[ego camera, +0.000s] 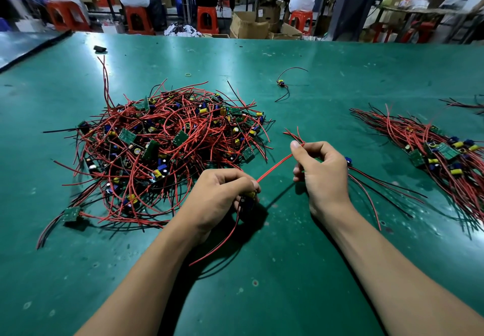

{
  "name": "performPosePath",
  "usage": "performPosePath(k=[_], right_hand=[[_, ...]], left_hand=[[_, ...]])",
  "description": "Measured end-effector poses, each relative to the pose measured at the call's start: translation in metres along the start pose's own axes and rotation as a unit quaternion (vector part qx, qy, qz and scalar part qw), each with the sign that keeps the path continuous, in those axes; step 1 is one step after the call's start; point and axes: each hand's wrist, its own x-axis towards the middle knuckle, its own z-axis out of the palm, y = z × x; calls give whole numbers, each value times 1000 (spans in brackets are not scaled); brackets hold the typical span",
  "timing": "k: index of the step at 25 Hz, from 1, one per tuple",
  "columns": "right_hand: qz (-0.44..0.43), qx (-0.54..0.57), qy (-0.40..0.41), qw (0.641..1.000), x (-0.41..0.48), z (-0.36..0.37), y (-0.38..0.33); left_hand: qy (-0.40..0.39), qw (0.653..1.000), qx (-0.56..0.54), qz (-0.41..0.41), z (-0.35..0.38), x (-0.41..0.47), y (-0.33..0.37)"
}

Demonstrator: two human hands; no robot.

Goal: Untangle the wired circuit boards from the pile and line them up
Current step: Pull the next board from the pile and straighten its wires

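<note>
A tangled pile of small green circuit boards with red and black wires (167, 149) lies on the green table (340, 73), left of centre. My left hand (220, 199) grips one board with a yellow capacitor (250, 194); its wires hang below. A red wire (275, 166) runs taut from that board up to my right hand (322, 175). My right hand holds a small bundle of boards, a blue part (348, 161) showing at its far side, wires trailing right. A row of lined-up boards (440, 152) lies at the right.
A single wired board (281, 84) lies apart behind the hands. A small black object (100, 48) and a rubber band (188, 75) sit farther back. More wires (468, 105) show at the right edge. Beyond the table, people sit on orange stools among cardboard boxes.
</note>
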Motion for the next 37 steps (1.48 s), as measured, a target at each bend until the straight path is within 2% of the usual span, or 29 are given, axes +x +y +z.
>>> performPosePath(k=[3,5,8,10,15,19,23,30,37], right_hand=[[68,75,-56,993,-4,-1,-5],[122,115,-138,976,-9,-1,-10],[196,78,-284,935,-24,3,-13],[198,52,-319,925,-31,6,-13],[207,60,-290,932,-29,4,-16],[216,97,-208,949,-26,9,-15],[242,167,-142,945,-20,12,-19],[334,283,-77,896,2,-3,-33],[370,388,-98,838,2,-5,-31]], left_hand=[[5,1000,2,2,0,0,-1],[13,1000,-5,1,0,1,-2],[14,1000,-17,-3,0,3,-5],[15,1000,-15,4,0,3,-7],[13,999,36,19,0,3,-8],[-5,1000,19,11,-1,3,-4],[-17,1000,12,8,0,1,-2],[-5,999,30,9,1,1,-2],[2,999,46,15,2,3,-5]])
